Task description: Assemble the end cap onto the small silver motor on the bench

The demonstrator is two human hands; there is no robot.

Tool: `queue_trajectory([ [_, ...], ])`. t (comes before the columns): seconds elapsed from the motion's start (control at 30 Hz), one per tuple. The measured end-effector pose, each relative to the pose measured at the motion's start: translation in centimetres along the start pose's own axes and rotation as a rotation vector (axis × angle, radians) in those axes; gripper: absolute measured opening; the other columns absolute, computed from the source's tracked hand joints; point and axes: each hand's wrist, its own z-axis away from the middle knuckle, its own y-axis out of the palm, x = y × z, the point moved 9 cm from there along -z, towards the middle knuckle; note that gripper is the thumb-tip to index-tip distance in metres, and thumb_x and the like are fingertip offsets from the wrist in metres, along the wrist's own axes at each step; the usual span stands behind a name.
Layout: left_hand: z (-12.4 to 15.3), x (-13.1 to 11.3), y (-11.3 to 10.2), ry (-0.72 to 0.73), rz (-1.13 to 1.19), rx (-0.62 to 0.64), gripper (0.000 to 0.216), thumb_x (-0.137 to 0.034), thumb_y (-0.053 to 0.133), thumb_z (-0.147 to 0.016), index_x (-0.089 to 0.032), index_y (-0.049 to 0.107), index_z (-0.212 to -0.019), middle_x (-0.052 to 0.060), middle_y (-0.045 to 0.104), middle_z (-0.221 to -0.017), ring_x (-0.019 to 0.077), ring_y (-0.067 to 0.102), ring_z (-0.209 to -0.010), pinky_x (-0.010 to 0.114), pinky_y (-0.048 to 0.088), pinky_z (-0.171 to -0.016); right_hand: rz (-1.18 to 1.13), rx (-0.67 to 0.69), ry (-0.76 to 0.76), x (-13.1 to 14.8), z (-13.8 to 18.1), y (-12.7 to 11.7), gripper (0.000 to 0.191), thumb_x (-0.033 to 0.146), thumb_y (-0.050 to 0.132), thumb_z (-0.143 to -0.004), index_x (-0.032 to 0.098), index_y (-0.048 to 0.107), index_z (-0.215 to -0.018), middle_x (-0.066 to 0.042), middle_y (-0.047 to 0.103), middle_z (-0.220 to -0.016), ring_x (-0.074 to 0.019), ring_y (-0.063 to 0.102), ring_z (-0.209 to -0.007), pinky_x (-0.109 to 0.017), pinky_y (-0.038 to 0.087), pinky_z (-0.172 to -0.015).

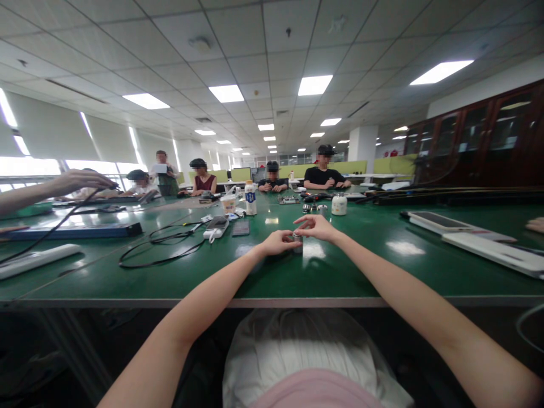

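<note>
Holds a small grey cylindrical container (298,248) upright on the glossy green tabletop (340,272), straight ahead at twelve o'clock. Grips its side with the left hand (280,242), fingers partly curled. Arches the right hand (317,226) half open over its top, fingertips at the rim; cannot tell whether pinching. Includes, outward from the container: rounded white jar (339,204) at one o'clock, white bottle with blue label (251,199) at eleven, looped black cable (140,266) at nine.

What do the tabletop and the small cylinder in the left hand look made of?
Small cylinder: possibly metal, judging by its grey, slightly shiny side; too small to be sure.
Tabletop: smooth, glossy green, perhaps laminate or coated board, given the bright reflections on it.
</note>
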Motion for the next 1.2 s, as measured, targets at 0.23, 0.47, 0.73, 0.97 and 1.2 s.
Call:
queue_trajectory([
  [0.23, -0.2, 0.3, 0.0, -0.009, -0.004, -0.007, 0.053, -0.050, 0.071, -0.075, -0.013, 0.067, -0.112, 0.007, 0.074, -0.083, 0.0186, 0.067, -0.073, 0.025, 0.048, -0.066, 0.050, -0.038, 0.039, -1.3, -0.6, -1.6, 0.050, 0.036, 0.083, -0.067, 0.015, 0.068, -0.110, -0.010, 0.077, -0.088, -0.0178, 0.070, -0.072, -0.023, 0.055, -0.059],
  [0.47, 0.1, -0.1, 0.0, -0.017, 0.007, 0.001, 0.052, -0.048, 0.071, -0.076, -0.013, 0.067, -0.113, 0.009, 0.075, -0.091, 0.0200, 0.068, -0.078, 0.026, 0.050, -0.069, 0.102, 0.140, 0.260, -6.1, 0.2, -3.4, 0.049, 0.029, 0.089, -0.058, 0.011, 0.072, -0.101, -0.010, 0.078, -0.082, -0.0220, 0.072, -0.078, -0.027, 0.057, -0.063],
  [0.73, 0.1, -0.1, -0.1, -0.024, 0.008, 0.001, 0.052, -0.048, 0.071, -0.076, -0.013, 0.067, -0.113, 0.009, 0.075, -0.090, 0.0205, 0.068, -0.079, 0.027, 0.050, -0.070, 0.080, 0.243, 0.350, -8.3, 1.0, -2.9, 0.052, 0.029, 0.089, -0.059, 0.015, 0.071, -0.106, -0.006, 0.078, -0.086, -0.0192, 0.073, -0.081, -0.027, 0.059, -0.072],
  [0.97, 0.0, 0.2, 0.0, -0.022, 0.008, 0.008, 0.054, -0.050, 0.071, -0.075, -0.013, 0.066, -0.114, 0.009, 0.075, -0.090, 0.0199, 0.068, -0.077, 0.027, 0.050, -0.069, 0.020, 0.123, 0.236, -6.1, 0.2, -3.1, 0.030, 0.027, 0.076, -0.080, 0.013, 0.068, -0.105, -0.007, 0.076, -0.085, -0.0182, 0.073, -0.081, -0.034, 0.059, -0.078],
  [1.2, -0.3, 0.7, 0.1, -0.012, 0.008, 0.005, 0.054, -0.050, 0.071, -0.076, -0.013, 0.065, -0.115, 0.007, 0.074, -0.088, 0.0192, 0.068, -0.077, 0.026, 0.050, -0.069, -0.105, 0.053, 0.040, -1.0, -0.4, -1.3, 0.052, 0.031, 0.083, -0.068, 0.015, 0.065, -0.114, -0.011, 0.077, -0.097, -0.0232, 0.072, -0.093, -0.035, 0.057, -0.084],
])
